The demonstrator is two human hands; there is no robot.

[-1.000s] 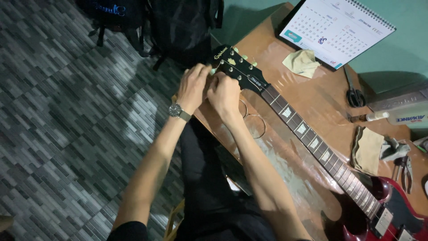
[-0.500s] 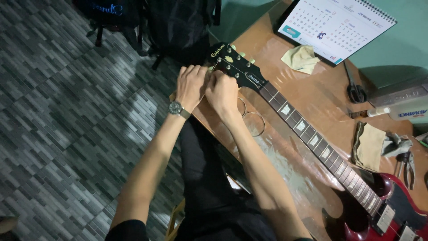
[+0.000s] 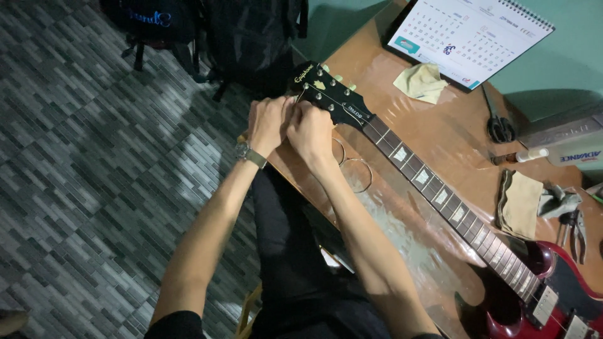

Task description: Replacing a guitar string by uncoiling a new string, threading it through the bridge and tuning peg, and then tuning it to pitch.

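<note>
A red electric guitar (image 3: 527, 282) lies across the brown table (image 3: 440, 132), its black headstock (image 3: 326, 94) pointing to the far left. My left hand (image 3: 269, 122), with a wristwatch (image 3: 246, 152) on its wrist, and my right hand (image 3: 311, 130) are pressed together at the headstock's near edge. Both have their fingers pinched on a thin guitar string (image 3: 300, 95) that runs up to a tuner post. Loose coils of the string (image 3: 353, 171) lie on the table just right of my right wrist. My fingertips are hidden behind the backs of my hands.
A desk calendar (image 3: 471, 34) stands at the back with a yellowish cloth (image 3: 422, 81) before it. Scissors (image 3: 499, 125), a folded cloth (image 3: 520, 204), pliers (image 3: 575, 223) and a small tube (image 3: 524, 156) lie at right. Black bags (image 3: 245, 37) sit on the tiled floor (image 3: 94, 163).
My hands have stayed together at the headstock with only small finger movement. The view has shifted slightly.
</note>
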